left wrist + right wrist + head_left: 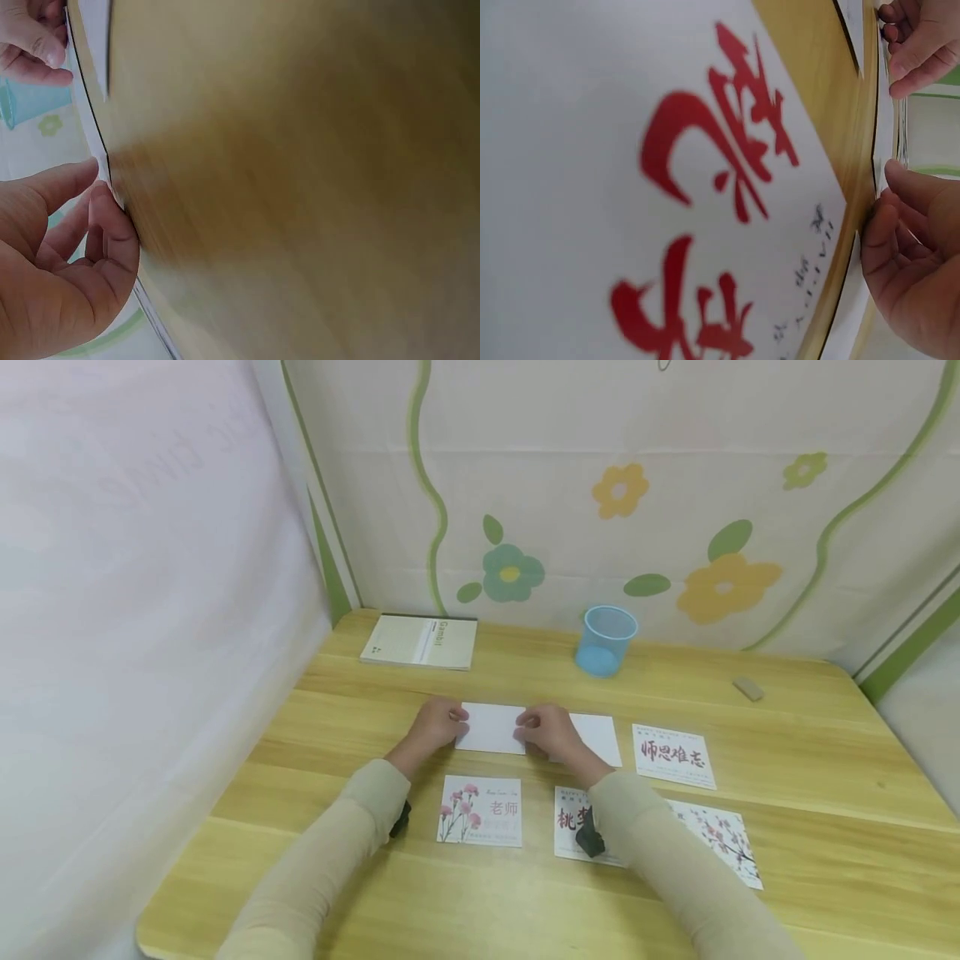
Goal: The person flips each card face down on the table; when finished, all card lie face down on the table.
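Note:
A blank white card (491, 728) lies between my two hands, close over the wooden table. My left hand (437, 724) pinches its left edge between thumb and fingers, and my right hand (551, 731) pinches the right edge. In the left wrist view the card (88, 124) shows nearly edge-on. Another blank card (597, 739) lies just right of my right hand, which covers part of it. Nearer me are a card with pink carnations (480, 811) and a card with red characters (572, 810), the latter partly under my right forearm in the head view.
To the right lie a card with dark red writing (673, 755) and a blossom-branch card (727, 839), partly hidden by my sleeve. Along the back stand a light blue mesh cup (606, 643) and a notebook (420, 642). A small tan block (747, 688) sits at the right.

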Available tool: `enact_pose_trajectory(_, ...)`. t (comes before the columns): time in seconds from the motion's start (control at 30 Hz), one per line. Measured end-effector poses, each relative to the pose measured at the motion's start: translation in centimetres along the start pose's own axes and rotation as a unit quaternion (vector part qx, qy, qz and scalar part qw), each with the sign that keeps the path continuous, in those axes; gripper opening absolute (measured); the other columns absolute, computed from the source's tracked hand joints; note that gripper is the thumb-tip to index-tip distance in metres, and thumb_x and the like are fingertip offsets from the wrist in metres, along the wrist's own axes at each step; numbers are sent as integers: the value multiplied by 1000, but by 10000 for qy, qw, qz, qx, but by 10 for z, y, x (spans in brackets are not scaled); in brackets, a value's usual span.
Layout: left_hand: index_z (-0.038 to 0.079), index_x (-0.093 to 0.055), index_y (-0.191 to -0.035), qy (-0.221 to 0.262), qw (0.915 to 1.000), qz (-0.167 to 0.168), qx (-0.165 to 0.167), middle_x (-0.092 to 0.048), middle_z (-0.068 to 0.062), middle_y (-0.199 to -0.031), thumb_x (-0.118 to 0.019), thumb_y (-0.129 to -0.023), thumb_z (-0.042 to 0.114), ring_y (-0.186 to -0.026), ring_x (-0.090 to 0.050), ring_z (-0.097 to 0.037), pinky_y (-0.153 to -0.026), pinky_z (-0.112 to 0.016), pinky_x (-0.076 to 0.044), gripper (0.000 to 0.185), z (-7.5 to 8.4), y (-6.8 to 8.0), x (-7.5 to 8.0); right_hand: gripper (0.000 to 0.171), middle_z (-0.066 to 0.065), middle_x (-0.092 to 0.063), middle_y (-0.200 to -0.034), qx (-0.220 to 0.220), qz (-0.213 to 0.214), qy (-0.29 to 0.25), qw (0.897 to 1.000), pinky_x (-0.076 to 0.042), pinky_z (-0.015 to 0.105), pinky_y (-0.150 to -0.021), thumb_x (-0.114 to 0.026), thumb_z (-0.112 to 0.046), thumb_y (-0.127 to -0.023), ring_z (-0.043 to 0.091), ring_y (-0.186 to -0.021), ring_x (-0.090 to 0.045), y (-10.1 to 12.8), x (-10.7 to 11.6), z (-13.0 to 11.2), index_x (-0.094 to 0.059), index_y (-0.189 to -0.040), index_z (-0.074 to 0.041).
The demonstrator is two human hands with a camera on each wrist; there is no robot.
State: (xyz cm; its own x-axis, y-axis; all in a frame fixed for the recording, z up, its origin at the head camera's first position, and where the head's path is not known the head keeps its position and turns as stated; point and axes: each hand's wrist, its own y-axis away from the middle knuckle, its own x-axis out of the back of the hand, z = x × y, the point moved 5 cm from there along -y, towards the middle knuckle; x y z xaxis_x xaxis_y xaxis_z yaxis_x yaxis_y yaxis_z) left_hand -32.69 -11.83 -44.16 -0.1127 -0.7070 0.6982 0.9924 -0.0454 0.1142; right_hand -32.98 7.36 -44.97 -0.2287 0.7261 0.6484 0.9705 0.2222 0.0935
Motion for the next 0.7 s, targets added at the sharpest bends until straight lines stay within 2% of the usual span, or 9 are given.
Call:
enact_pose_trajectory(0.17, 8, -62, -97, -34, 9999, -94, 51, -58, -7, -93, -62, -77, 15, -80, -53, -19, -65, -28, -45, 22, 2, 4, 4, 21, 2, -56, -76, 152, 183, 216, 9995, -45, 26, -48, -64, -19, -77, 17, -57, -52, 3, 4, -5, -63, -96, -10)
enact_pose_trajectory(0.27, 9, -56, -110, 297, 9989, -353, 78, -56, -8, -94, -57, -82, 23, -74, -53, -19, -60, -27, -46, 32, 8, 13, 11, 22, 1, -56, -80, 265, 282, 85, 9992, -46, 27, -52, -61, -21, -79, 16, -66, -52, 15, 13, -13, -61, -99, -12)
enact_pose_trajectory(0.33, 7, -48, -118, 662, 9959, -605, 143, -53, -11, -98, -54, -84, 28, -71, -53, -23, -58, -30, -47, 41, 13, 23, 16, 23, 3, -56, -83, 275, 134, -146, 9994, -47, 29, -54, -59, -21, -81, 19, -69, -53, 28, 18, -19, -60, -101, -12)
enact_pose_trajectory(0.43, 8, -37, -127, 1132, 9874, -1067, 297, -47, -14, -112, -51, -85, 34, -82, -53, -27, -68, -36, -46, 51, 18, 42, 21, 28, 7, -56, -88, 182, -442, -575, 9972, -48, 33, -59, -57, -18, -81, 22, -70, -57, 50, 18, -24, -56, -108, -10)
enact_pose_trajectory(0.53, 10, -28, -132, 1431, 9758, -1542, 597, -37, -15, -125, -48, -85, 39, -97, -48, -31, -76, -40, -43, 59, 17, 63, 20, 39, 13, -55, -93, -87, -1326, -1157, 9844, -49, 36, -64, -56, -15, -81, 28, -70, -58, 75, 11, -25, -47, -118, -6)
enact_pose_trajectory(0.63, 11, -20, -134, 1730, 9612, -1978, 842, -36, -19, -126, -46, -84, 45, -98, -49, -34, -71, -43, -45, 66, 14, 84, 15, 49, 17, -53, -100, -352, -1905, -1555, 9686, -48, 39, -67, -57, -16, -81, 29, -74, -58, 97, 4, -25, -38, -125, -5)
enact_pose_trajectory(0.7, 12, -16, -135, 2064, 9485, -2181, 1008, -36, -21, -124, -46, -83, 48, -95, -50, -35, -66, -43, -47, 70, 13, 96, 13, 55, 18, -51, -105, -442, -2096, -1678, 9623, -48, 39, -68, -58, -19, -80, 28, -77, -57, 107, -1, -24, -34, -127, -6)
